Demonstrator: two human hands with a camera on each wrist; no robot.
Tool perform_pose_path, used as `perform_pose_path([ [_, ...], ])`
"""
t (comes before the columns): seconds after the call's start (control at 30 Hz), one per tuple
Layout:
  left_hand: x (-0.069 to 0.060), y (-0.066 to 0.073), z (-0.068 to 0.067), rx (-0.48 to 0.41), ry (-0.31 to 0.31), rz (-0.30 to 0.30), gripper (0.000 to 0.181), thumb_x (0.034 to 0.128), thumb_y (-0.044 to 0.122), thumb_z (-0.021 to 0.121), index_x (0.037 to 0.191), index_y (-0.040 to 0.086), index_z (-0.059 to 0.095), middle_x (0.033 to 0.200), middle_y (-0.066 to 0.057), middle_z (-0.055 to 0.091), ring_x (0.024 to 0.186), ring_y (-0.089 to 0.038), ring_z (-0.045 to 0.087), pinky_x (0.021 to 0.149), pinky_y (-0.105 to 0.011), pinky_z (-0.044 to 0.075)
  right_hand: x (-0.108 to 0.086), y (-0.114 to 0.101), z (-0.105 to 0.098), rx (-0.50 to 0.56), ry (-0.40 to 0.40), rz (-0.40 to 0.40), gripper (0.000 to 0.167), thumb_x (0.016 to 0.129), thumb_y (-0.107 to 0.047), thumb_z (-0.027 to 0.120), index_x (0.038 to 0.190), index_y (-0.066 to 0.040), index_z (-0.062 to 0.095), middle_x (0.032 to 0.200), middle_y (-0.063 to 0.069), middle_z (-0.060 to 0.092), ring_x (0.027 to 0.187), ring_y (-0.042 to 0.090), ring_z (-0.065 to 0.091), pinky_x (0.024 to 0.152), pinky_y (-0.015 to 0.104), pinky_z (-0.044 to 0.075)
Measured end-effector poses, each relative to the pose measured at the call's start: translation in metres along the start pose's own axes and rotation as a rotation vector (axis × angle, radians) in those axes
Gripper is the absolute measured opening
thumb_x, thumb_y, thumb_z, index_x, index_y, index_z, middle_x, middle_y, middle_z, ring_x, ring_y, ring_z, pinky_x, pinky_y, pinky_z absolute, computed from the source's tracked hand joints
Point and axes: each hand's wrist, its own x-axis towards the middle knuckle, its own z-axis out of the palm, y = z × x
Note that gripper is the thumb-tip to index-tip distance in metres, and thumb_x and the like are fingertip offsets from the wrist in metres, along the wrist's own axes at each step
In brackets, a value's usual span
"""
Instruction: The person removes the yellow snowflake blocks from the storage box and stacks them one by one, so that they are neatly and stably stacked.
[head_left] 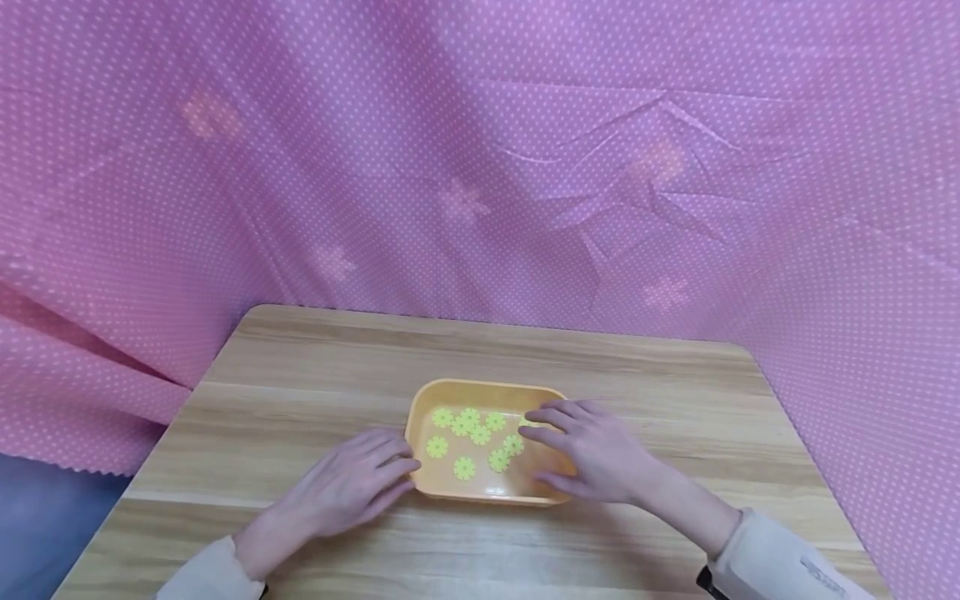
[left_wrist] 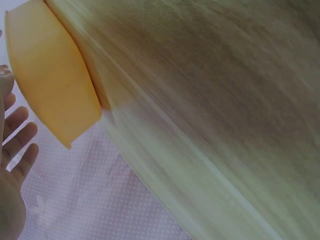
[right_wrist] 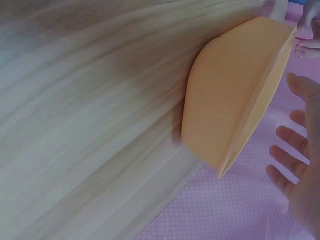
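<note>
An orange plastic tray (head_left: 495,392) with rounded corners stands upright on the table; the wrist views show its outer wall (left_wrist: 55,75) (right_wrist: 225,95). Several yellow-green flower-shaped pieces (head_left: 464,468) lie scattered on its floor, some overlapping. At the tray's left end is my left hand (head_left: 356,482), its fingertips by the rim; whether they touch it, I cannot tell. My right hand (head_left: 596,450) hovers over the right end, fingers spread and apart from the tray in the right wrist view, holding nothing. It partly hides a flower piece near that end.
The wooden table (head_left: 315,358) has rounded far corners. A pink dotted curtain (head_left: 465,167) hangs behind it and along both sides. Blue fabric (head_left: 52,517) shows at the lower left.
</note>
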Motion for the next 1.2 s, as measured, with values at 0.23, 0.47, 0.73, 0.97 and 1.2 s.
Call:
perform_pose_path([
  [0.23,0.002,-0.001,0.001,-0.032,0.023,0.029,0.012,0.0917,0.025,0.076,0.100,0.016,0.075,0.100,0.004,0.069,0.098,-0.015,0.068,0.095,-0.036,0.059,0.022,0.001,0.008,0.073,-0.112,-0.088,0.053,0.090,-0.046,0.080,0.135,-0.021,0.069,0.132,-0.001,0.072,0.122,0.021,0.068,0.104,0.042,0.058],
  [0.47,0.005,0.000,0.002,-0.018,0.021,0.039,0.009,0.0918,0.026,0.076,0.096,0.018,0.075,0.097,0.006,0.068,0.095,-0.014,0.067,0.091,-0.035,0.058,0.030,0.002,0.022,0.105,-0.105,-0.131,0.045,0.091,-0.044,0.080,0.129,-0.021,0.072,0.124,-0.004,0.074,0.115,0.018,0.070,0.102,0.039,0.059],
  [0.73,0.006,0.000,0.000,-0.002,0.015,0.043,0.007,0.0944,0.026,0.074,0.096,0.018,0.074,0.097,0.006,0.068,0.094,-0.015,0.067,0.091,-0.035,0.059,0.038,0.006,0.037,0.038,-0.145,-0.197,0.043,0.089,-0.047,0.080,0.124,-0.022,0.074,0.114,-0.006,0.074,0.105,0.015,0.070,0.095,0.034,0.060],
  [0.97,0.003,0.001,0.000,0.007,0.013,0.046,0.013,0.1018,0.028,0.066,0.097,0.019,0.074,0.097,0.006,0.068,0.094,-0.014,0.066,0.089,-0.034,0.058,0.047,0.007,0.047,-0.020,-0.226,-0.249,0.041,0.090,-0.048,0.078,0.124,-0.025,0.074,0.110,-0.009,0.071,0.100,0.011,0.065,0.089,0.030,0.057],
  [1.2,0.003,0.001,0.001,0.009,0.009,0.041,0.015,0.1026,0.028,0.064,0.096,0.019,0.073,0.096,0.007,0.068,0.094,-0.014,0.066,0.089,-0.033,0.058,0.051,0.006,0.048,-0.071,-0.348,-0.243,0.041,0.097,-0.054,0.068,0.127,-0.028,0.072,0.108,-0.011,0.068,0.099,0.010,0.062,0.085,0.028,0.054],
])
